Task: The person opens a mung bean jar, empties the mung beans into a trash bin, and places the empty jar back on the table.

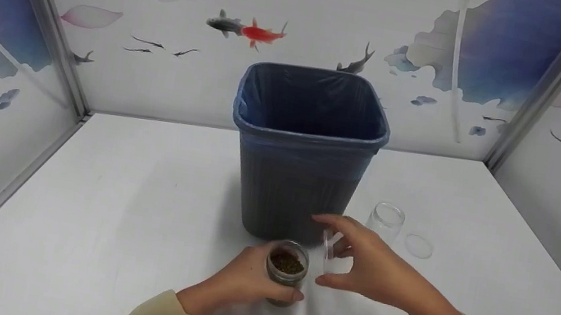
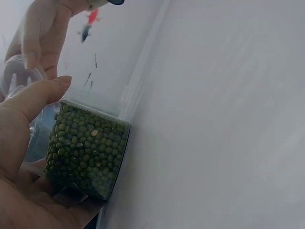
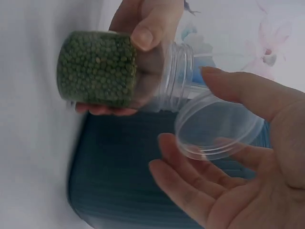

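Note:
My left hand (image 1: pixel 249 273) grips a clear screw-top jar (image 3: pixel 97 69) partly filled with green mung beans (image 2: pixel 86 148). Its mouth is uncovered and points up, and the beans show through it in the head view. Just to the right, my right hand (image 1: pixel 373 264) holds a clear round lid (image 3: pixel 212 129) by its edge, with thumb and fingers spread about it. In the head view the lid stands on edge, a small gap away from the jar's rim. The fingers behind the lid show partly through it in the right wrist view.
A dark bin (image 1: pixel 298 189) with a blue liner (image 1: pixel 311 143) stands right behind the hands. To its right are another clear jar (image 1: pixel 386 222), partly covered by the right hand, and a flat clear lid (image 1: pixel 418 246) on the white table (image 1: pixel 136 202). Printed panels (image 1: pixel 157 74) enclose the table.

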Demonstrator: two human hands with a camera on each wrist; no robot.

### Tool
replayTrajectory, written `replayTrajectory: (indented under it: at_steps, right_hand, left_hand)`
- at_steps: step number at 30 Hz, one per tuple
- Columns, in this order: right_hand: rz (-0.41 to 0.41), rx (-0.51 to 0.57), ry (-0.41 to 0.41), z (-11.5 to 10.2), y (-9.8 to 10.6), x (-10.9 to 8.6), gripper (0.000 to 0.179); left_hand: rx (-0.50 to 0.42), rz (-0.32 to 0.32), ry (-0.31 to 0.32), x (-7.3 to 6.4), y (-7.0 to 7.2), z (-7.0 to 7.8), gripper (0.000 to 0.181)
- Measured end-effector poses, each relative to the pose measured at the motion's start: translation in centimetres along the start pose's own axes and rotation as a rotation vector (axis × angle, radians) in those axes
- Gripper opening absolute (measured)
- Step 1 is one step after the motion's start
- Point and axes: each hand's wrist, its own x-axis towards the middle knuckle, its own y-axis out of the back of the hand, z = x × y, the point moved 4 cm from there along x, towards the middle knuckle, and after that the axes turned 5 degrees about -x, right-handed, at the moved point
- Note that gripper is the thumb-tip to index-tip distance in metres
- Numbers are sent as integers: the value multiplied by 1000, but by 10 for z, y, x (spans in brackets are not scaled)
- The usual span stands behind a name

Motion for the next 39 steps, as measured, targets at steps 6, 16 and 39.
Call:
replayTrajectory:
  at_steps: [6, 16, 39]
  right_hand:
    - [-160, -174, -144, 11, -3, -4, 71]
    - [-235, -499, -276, 31, -24, -7, 71]
    - [-303, -672, -284, 38, -25, -9, 71]
  left_hand:
    - [-6, -3, 10, 0, 0, 0, 81]
    - [12, 5, 11, 0, -1, 1, 78]
    - [0, -3, 12, 2, 0, -2, 77]
